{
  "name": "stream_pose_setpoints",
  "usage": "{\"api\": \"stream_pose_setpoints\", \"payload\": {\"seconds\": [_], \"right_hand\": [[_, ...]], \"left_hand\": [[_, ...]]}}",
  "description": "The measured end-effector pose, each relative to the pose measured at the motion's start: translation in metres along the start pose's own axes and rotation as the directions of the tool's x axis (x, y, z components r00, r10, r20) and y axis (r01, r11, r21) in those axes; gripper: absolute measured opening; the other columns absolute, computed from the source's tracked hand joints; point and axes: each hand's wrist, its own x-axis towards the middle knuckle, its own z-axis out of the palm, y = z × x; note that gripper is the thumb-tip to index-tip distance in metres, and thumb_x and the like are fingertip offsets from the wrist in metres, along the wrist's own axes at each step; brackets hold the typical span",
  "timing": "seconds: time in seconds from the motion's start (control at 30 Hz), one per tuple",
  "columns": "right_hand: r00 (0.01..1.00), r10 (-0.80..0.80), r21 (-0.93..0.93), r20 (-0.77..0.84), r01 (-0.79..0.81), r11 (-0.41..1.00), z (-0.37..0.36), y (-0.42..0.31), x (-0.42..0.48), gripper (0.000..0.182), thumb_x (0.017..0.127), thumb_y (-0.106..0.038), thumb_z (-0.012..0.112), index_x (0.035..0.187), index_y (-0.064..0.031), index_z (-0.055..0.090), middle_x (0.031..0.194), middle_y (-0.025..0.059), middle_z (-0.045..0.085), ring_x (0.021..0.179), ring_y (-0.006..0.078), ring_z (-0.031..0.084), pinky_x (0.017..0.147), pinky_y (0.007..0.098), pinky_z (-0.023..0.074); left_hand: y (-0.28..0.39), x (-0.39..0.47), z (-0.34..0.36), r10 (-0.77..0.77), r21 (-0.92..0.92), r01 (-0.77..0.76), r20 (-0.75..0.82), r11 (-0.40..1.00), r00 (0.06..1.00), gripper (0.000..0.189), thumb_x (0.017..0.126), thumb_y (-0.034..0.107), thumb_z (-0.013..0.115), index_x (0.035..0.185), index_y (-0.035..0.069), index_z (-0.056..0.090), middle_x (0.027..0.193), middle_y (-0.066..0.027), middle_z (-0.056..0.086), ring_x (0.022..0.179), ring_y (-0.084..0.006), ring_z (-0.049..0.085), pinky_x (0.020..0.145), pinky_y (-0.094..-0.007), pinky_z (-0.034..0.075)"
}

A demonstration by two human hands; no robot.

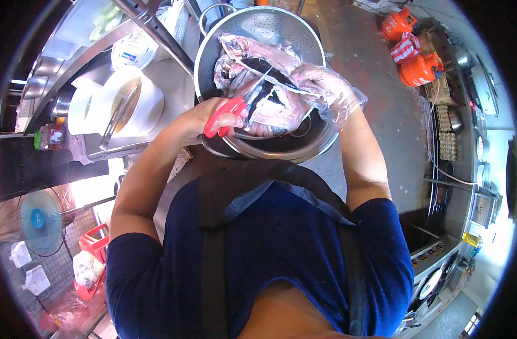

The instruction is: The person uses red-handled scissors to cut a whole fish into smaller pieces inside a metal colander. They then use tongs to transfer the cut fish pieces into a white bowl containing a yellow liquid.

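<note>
My left hand [218, 118] is bare and holds scissors with red handles [224, 117]. Their metal blades reach up and right, over the dark cut opening of a large fish [279, 112]. My right hand [326, 84], in a clear plastic glove, grips a flap of the pinkish, slit-open fish at its right side. Several fish pieces lie heaped in a perforated metal colander [262, 21]. The colander leans over a round metal basin or pot [298, 156] just in front of my body. The fingertips of my right hand are partly hidden by the fish and glove.
On a steel counter [178, 89] at left stand white tubs [152, 106], one with metal tongs [119, 114] across it. A steel shelf post [156, 36] rises near the colander. Orange gas cylinders [417, 70] and egg trays [448, 146] are at right; a fan [40, 220] is lower left.
</note>
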Motion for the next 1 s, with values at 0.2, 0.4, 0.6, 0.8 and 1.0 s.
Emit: {"api": "stream_pose_setpoints", "payload": {"seconds": [0.2, 0.4, 0.6, 0.8, 1.0], "right_hand": [[0.998, 0.066, -0.137, 0.015, -0.063, 0.989, 0.011, -0.012, 0.001, 0.016, 0.083, -0.009, 0.068, 0.096, 0.0011, 0.067, 0.089, 0.0073, 0.067, 0.081, 0.0131, 0.064, 0.07, 0.024, 0.0511], [0.999, -0.029, 0.012, -0.028, 0.03, 0.999, 0.026, 0.003, -0.001, 0.036, 0.087, -0.015, 0.071, 0.116, 0.0041, 0.062, 0.101, 0.0082, 0.068, 0.087, 0.0145, 0.066, 0.077, 0.0265, 0.0543], [0.996, 0.068, 0.113, -0.057, -0.061, 0.992, 0.012, 0.023, -0.015, 0.033, 0.086, -0.012, 0.072, 0.112, 0.0051, 0.062, 0.099, 0.0094, 0.068, 0.085, 0.0144, 0.066, 0.072, 0.0253, 0.0546], [0.999, 0.036, -0.007, -0.019, -0.036, 0.999, 0.04, -0.01, -0.023, 0.036, 0.083, -0.015, 0.075, 0.112, 0.0026, 0.063, 0.087, 0.0041, 0.065, 0.074, 0.0112, 0.061, 0.063, 0.0251, 0.0508], [0.965, 0.028, -0.589, 0.262, 0.137, 0.796, 0.049, -0.087, 0.043, 0.04, 0.082, -0.026, 0.074, 0.115, -0.0056, 0.065, 0.101, 0.0024, 0.067, 0.092, 0.012, 0.061, 0.082, 0.0263, 0.0497]], "left_hand": [[0.005, 0.003, 0.0, 0.01, 0.091, -0.001, -0.093, 0.996, 0.996, 0.038, 0.079, 0.021, 0.067, 0.11, 0.0, 0.063, 0.086, -0.0063, 0.063, 0.067, -0.0149, 0.061, 0.062, -0.0285, 0.05], [0.009, -0.014, 0.01, 0.029, 0.156, -0.01, -0.122, 0.988, 0.992, 0.037, 0.079, 0.023, 0.066, 0.107, -0.001, 0.063, 0.082, -0.0068, 0.065, 0.067, -0.0149, 0.062, 0.063, -0.0284, 0.05], [0.001, -0.005, 0.005, 0.094, 0.192, -0.093, 0.006, 0.977, 0.996, 0.042, 0.08, 0.026, 0.066, 0.113, 0.001, 0.061, 0.093, -0.0064, 0.066, 0.075, -0.014, 0.063, 0.07, -0.0283, 0.051], [0.018, 0.007, -0.011, -0.01, 0.163, 0.003, 0.041, 0.987, 0.999, 0.042, 0.079, 0.022, 0.063, 0.115, 0.001, 0.06, 0.095, -0.0068, 0.066, 0.078, -0.0165, 0.065, 0.071, -0.0291, 0.053], [0.028, -0.013, -0.027, 0.046, -0.08, -0.056, -0.124, 0.995, 0.991, 0.047, 0.078, 0.015, 0.061, 0.12, -0.005, 0.057, 0.096, -0.0117, 0.065, 0.076, -0.0182, 0.065, 0.069, -0.0306, 0.053]]}}
